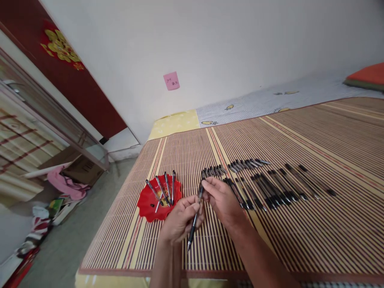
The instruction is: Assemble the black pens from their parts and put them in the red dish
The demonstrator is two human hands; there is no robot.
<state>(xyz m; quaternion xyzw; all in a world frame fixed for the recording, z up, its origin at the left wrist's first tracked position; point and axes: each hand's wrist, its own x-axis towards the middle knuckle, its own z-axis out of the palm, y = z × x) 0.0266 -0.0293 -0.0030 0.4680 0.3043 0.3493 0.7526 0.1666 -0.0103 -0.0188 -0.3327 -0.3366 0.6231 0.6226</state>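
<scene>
Just right of the red dish (144,204), the left hand (182,216) pinches a pen (193,228) mid-barrel, tip down, while the right hand (218,194) pinches its upper end — both pinches best kept light and in line with the barrel.

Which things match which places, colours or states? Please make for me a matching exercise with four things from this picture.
Column 1:
1. Wavy-edged dish
2. Paper note
3. Held pen
4. Right hand

Column 2:
A. pink, on the wall
B. at the held pen's upper end
C. red, pens lying in it
D. tip pointing downward

Pairs: 1-C, 2-A, 3-D, 4-B
</scene>
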